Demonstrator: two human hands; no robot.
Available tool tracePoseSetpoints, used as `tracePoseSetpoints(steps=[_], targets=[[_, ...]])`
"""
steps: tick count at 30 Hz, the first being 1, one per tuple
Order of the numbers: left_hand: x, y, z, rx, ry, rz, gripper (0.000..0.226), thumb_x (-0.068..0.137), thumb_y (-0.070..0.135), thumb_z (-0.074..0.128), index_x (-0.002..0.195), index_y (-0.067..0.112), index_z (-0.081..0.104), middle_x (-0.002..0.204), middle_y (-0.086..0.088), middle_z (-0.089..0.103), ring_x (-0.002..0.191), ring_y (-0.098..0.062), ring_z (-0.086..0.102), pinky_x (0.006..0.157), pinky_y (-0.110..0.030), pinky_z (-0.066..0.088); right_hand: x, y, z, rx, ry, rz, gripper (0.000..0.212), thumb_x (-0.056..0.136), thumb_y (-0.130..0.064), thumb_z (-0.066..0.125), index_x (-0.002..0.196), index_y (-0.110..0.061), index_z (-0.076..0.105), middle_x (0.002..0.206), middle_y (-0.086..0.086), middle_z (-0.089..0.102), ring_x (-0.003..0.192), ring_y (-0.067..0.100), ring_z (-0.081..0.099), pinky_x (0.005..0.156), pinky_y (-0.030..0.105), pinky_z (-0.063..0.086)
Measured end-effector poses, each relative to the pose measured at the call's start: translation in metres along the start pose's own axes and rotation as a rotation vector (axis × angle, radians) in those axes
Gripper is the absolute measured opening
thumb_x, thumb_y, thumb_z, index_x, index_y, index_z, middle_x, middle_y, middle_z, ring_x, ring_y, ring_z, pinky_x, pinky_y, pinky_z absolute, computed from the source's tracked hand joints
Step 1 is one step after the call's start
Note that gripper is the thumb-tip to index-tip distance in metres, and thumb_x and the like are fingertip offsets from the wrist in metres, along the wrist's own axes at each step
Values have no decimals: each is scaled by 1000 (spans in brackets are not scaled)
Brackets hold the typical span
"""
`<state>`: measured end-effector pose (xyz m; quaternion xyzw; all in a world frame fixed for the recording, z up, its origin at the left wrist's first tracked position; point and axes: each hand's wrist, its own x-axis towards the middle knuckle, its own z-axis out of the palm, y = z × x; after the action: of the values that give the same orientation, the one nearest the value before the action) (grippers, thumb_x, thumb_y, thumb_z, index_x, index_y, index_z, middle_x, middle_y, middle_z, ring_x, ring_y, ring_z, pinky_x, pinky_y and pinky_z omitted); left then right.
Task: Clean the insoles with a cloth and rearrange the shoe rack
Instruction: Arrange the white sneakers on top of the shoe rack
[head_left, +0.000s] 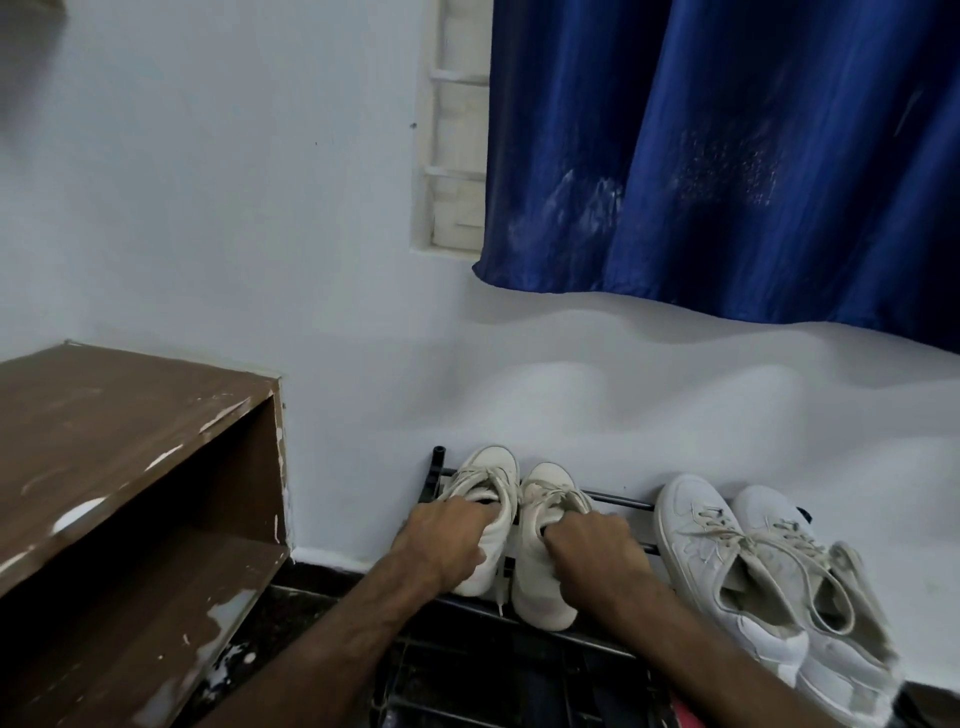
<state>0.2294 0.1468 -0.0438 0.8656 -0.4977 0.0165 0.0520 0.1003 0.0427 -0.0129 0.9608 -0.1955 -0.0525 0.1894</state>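
Both hands' fingertips vanish into shoe mouths, so the insoles are hidden. On the rack's (618, 503) top bars, the left hand (447, 540) curls over the collar of a cream shoe (496, 467) at the rack's left end. The right hand (587, 551) grips its mate (540, 592) just beside it. A white pair (691, 535) lies at the rack's right end, its heels partly cut off. The rack's lower tiers are dark and unclear. A chipped brown shelf (130, 457) stands left of the rack. Above the rack are a white wall (260, 208) and a blue curtain (727, 156).
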Motion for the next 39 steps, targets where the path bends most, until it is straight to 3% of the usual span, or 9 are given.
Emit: tracePoseSetpoints(steps=[8, 11, 13, 16, 19, 23, 27, 34, 39], targets=[[-1, -6, 1, -233, 28, -9, 33, 91, 39, 57, 124, 35, 55, 118, 5, 66, 111, -24, 61, 86, -34, 48, -7, 19, 3, 32, -62, 15, 25, 88, -14, 61, 114, -16, 61, 124, 5, 62, 110, 28, 62, 81, 35, 45], [0, -19, -21, -320, 393, -146, 35, 96, 58, 43, 110, 36, 67, 97, 11, 73, 91, -16, 68, 83, -32, 51, -5, 27, -10, 117, 1, 42, 27, 86, -30, 66, 107, -13, 63, 114, 8, 63, 104, 29, 64, 73, 32, 40], [14, -36, -27, -469, 530, -252, 30, 99, 51, 44, 108, 36, 67, 94, 15, 72, 85, -14, 69, 85, -33, 51, 11, 35, -18, 231, 135, 110, 22, 91, -29, 61, 108, -15, 65, 112, 8, 64, 101, 29, 64, 72, 31, 40], [37, -58, -11, -532, 240, -224, 33, 98, 38, 55, 130, 36, 60, 129, 12, 63, 116, -13, 59, 101, -35, 44, 55, 35, -15, 622, 174, 150, 23, 95, -31, 57, 110, -19, 69, 114, 6, 69, 105, 26, 64, 82, 31, 48], [53, -67, 11, -627, -10, -149, 39, 97, 35, 58, 135, 27, 59, 133, 6, 62, 121, -11, 56, 103, -27, 42, 91, 21, 0, 848, 65, 102, 30, 95, -31, 59, 116, -12, 69, 117, 11, 69, 107, 23, 63, 93, 32, 48], [58, -75, 29, -635, 70, -128, 24, 96, 24, 60, 118, 23, 72, 116, 8, 71, 106, -7, 64, 95, -23, 46, 109, 8, 6, 810, 6, 142, 24, 90, -31, 66, 80, -9, 70, 79, 11, 61, 78, 24, 53, 69, 25, 40], [59, -78, 31, -635, 160, -212, 8, 88, 31, 72, 82, 26, 74, 76, 10, 70, 54, 4, 56, 64, -25, 50, 121, 19, 4, 935, 31, 210, 15, 71, -26, 85, 78, -19, 73, 77, 3, 71, 74, 17, 66, 68, 23, 47], [59, -73, 17, -709, 123, -279, 20, 97, 19, 59, 85, 10, 72, 71, 0, 60, 57, -12, 53, 66, -37, 56, 118, 21, 1, 1077, -9, 237, 3, 80, -14, 75, 78, -12, 74, 63, 1, 68, 50, 9, 58, 53, 20, 47], [54, -59, -4, -1162, 68, -361, 28, 104, 14, 43, 94, 2, 67, 76, -4, 59, 62, -16, 55, 55, -34, 54, 115, 20, 1, 1455, -19, 308, 15, 90, -1, 60, 75, -6, 62, 69, 11, 66, 53, 22, 64, 49, 28, 53]])
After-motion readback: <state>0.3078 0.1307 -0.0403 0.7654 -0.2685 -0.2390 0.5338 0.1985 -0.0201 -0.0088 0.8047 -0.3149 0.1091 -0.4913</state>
